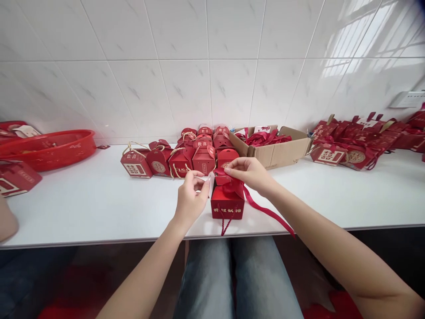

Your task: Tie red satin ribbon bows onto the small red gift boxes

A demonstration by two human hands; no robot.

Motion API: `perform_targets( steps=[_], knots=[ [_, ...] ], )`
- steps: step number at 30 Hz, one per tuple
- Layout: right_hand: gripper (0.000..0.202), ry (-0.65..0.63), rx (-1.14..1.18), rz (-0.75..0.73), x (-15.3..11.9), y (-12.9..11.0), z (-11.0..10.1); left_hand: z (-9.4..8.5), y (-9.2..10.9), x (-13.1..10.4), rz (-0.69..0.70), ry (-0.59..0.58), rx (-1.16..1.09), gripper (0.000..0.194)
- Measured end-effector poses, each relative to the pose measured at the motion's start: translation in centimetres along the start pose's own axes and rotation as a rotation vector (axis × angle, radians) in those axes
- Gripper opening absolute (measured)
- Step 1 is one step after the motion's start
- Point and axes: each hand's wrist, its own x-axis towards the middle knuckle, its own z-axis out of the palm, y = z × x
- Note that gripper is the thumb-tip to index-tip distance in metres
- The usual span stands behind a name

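A small red gift box [227, 206] with gold characters stands upright near the table's front edge, a dark red cord hanging down its front. My left hand [192, 195] is at the box's left side, its fingertips closed on a small white tag-like piece [211, 181]. Whether that piece is a loose tag or a flap of the box I cannot tell. Over the box top, my right hand [250, 175] pinches a red ribbon [265, 208]. One long end of it trails right and over the table edge.
Behind the box, several red gift boxes [181, 159] with twine handles stand grouped. A cardboard box [275, 155] holds red ribbons. More red boxes [357, 155] crowd the right. At left lie a red plastic basin [66, 153] and another red box [20, 177]. Another person's arm [6, 219] shows at the left edge.
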Motion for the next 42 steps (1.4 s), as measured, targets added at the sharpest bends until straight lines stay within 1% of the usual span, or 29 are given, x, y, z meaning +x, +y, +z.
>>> perform_targets(
  steps=[3, 6, 12, 16, 19, 23, 28, 31, 34, 37, 42],
  knots=[
    [0.02, -0.003, -0.08, 0.007, 0.0, 0.8, 0.9, -0.1, -0.5, 0.2, -0.054, -0.009, -0.099, 0.026],
    [0.02, -0.032, -0.136, 0.018, 0.0, 0.8, 1.4, -0.1, -0.7, 0.2, -0.074, -0.013, -0.127, 0.026],
    [0.022, -0.079, -0.163, 0.021, 0.2, 0.5, 2.1, -0.2, -0.5, 0.1, -0.056, -0.035, -0.134, 0.029],
    [0.017, -0.061, -0.232, 0.022, 0.5, 0.6, 2.5, -0.1, -0.4, 0.5, -0.086, -0.111, -0.163, 0.029],
    [0.015, -0.043, -0.22, 0.042, 0.5, 0.9, 2.7, 0.1, -0.5, 1.3, -0.125, -0.167, -0.165, 0.029],
    [0.012, -0.05, -0.186, 0.071, 0.6, 1.4, 2.6, 0.2, -0.2, 2.0, -0.096, -0.207, -0.109, 0.022],
    [0.013, -0.053, -0.142, 0.047, 1.0, 1.9, 2.9, 0.0, 0.4, 1.9, -0.041, -0.196, -0.05, 0.021],
    [0.016, -0.073, -0.047, 0.036, 0.9, 1.9, 3.0, -0.2, 0.4, 1.7, -0.042, -0.189, -0.055, 0.023],
    [0.017, -0.102, 0.013, 0.045, 0.7, 1.7, 3.0, -0.3, 0.3, 1.6, -0.052, -0.191, -0.062, 0.029],
    [0.019, -0.122, 0.006, 0.05, 0.6, 1.7, 2.9, -0.3, 0.1, 1.4, -0.055, -0.182, -0.069, 0.032],
    [0.019, -0.112, -0.056, 0.087, 0.8, 2.0, 3.0, -0.2, 0.0, 1.1, -0.045, -0.145, -0.064, 0.034]
  ],
)
